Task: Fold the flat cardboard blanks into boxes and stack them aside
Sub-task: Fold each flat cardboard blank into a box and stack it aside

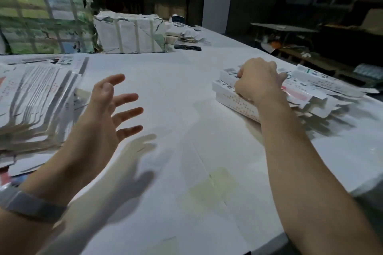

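Head view. A white table fills most of the frame. The left hand hovers above the table surface, palm turned inward, fingers spread wide and gently bent, holding nothing; its shadow falls on the table just below it. A grey band circles the left wrist. The right hand reaches across to the right side of the table, knuckles up and fingers curled down onto the top of a pile of folded boxes. The fingertips are hidden behind the hand, so whether it grips a box or only presses on the pile cannot be told.

The folded boxes are white with small printed marks and a dotted side panel. They lie stacked near the table's right edge, with looser printed pieces spread behind and to the right of the hand.

The stack of flat cardboard blanks lies at the left edge of the table, just beside the left forearm; the blanks are fanned so that their grey-edged layers show.

Behind the blanks, at the far left, stands a green-printed bundle bound with pale straps. Just beside it, to the right, stands a white strapped bundle. Small paper scraps lie farther back. The background beyond the table is dark and indistinct.
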The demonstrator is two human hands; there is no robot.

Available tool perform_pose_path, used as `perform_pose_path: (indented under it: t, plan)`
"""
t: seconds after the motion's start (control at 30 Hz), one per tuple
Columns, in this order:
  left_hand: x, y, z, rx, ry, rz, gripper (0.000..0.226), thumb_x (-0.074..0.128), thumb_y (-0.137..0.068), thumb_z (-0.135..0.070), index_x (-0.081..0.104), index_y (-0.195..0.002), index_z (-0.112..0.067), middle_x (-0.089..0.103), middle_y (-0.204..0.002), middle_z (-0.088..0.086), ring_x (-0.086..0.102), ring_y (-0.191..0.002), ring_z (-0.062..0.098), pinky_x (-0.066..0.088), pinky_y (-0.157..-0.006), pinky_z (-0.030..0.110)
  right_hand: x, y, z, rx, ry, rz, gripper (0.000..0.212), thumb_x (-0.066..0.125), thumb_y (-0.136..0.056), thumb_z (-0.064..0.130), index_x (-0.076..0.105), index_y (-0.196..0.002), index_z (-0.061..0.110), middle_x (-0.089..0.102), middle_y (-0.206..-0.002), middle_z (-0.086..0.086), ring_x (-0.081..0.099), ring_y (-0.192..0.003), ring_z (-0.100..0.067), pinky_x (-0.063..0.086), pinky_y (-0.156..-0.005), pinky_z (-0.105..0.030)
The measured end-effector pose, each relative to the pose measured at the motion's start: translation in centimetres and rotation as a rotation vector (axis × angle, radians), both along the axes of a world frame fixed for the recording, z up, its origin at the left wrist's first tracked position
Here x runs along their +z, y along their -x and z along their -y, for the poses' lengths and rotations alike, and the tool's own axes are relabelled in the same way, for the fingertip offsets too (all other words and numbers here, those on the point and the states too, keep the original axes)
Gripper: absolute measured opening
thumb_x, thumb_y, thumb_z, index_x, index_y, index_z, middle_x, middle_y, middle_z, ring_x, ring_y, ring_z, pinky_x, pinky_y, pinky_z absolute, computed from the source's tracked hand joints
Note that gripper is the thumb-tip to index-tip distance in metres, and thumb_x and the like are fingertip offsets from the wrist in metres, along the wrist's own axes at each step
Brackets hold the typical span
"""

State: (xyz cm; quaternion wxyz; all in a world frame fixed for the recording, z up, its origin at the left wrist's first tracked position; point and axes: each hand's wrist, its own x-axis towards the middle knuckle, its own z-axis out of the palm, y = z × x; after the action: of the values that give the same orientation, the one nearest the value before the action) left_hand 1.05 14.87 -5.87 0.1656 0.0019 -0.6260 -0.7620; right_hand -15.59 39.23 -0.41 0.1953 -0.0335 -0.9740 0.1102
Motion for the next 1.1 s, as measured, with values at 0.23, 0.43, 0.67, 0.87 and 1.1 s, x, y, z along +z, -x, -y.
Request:
perform_pose_path:
  t: [0.23, 0.43, 0.67, 0.87, 1.1]
  plan:
    - [0.0, 0.2, 0.5, 0.009, 0.09, 0.001, 0.037, 0.043, -0.088, -0.051, 0.067, -0.11, -0.034, 0.07, -0.113, 0.0, 0.068, -0.11, 0.023, 0.053, -0.086, 0.045, 0.2, -0.9, 1.6, 0.189, 0.093, -0.224, 0.025, 0.065, -0.085, 0.011, 0.072, -0.103, 0.028, 0.069, -0.098, -0.003, 0.058, -0.105, -0.027, 0.04, -0.093, -0.041]
    - [-0.1, 0.6, 1.8, 0.356, 0.588, -0.109, 0.016, 0.053, -0.085, -0.028, 0.067, -0.087, -0.035, 0.07, -0.088, -0.014, 0.066, -0.093, 0.014, 0.053, -0.077, 0.033, -2.4, -6.6, 8.8, 0.826, 0.563, -0.175, 0.013, 0.072, -0.078, 0.01, 0.071, -0.076, 0.023, 0.061, -0.058, 0.003, 0.051, -0.054, -0.004, 0.038, -0.061, -0.016]
    - [0.5, 0.3, 7.6, 0.858, 1.5, 0.372, 0.047, 0.054, -0.091, -0.044, 0.046, -0.133, -0.024, 0.047, -0.138, 0.02, 0.03, -0.137, 0.046, 0.017, -0.113, 0.063, -5.1, -9.1, 11.1, 1.121, 0.468, 0.036, 0.013, 0.072, -0.083, 0.007, 0.073, -0.082, 0.019, 0.058, -0.058, 0.006, 0.051, -0.056, -0.007, 0.036, -0.061, -0.011]
    - [0.6, -0.4, 9.4, 0.68, 1.423, 0.763, 0.051, 0.035, -0.097, -0.05, 0.025, -0.143, -0.032, 0.036, -0.145, 0.02, 0.033, -0.132, 0.056, 0.026, -0.108, 0.064, -5.5, -9.4, 11.5, 1.17, 0.465, 0.055, 0.014, 0.072, -0.084, 0.004, 0.074, -0.083, 0.018, 0.057, -0.057, 0.005, 0.049, -0.052, -0.005, 0.035, -0.058, -0.008]
    - [0.6, -0.1, 8.3, 0.806, 1.561, 0.38, 0.058, 0.053, -0.082, -0.004, 0.046, -0.135, -0.028, 0.059, -0.115, 0.008, 0.052, -0.102, 0.04, 0.035, -0.079, 0.044, -5.8, -9.1, 11.5, 1.178, 0.507, 0.06, 0.017, 0.071, -0.085, 0.004, 0.073, -0.08, 0.02, 0.056, -0.055, 0.01, 0.048, -0.049, -0.005, 0.034, -0.056, -0.007]
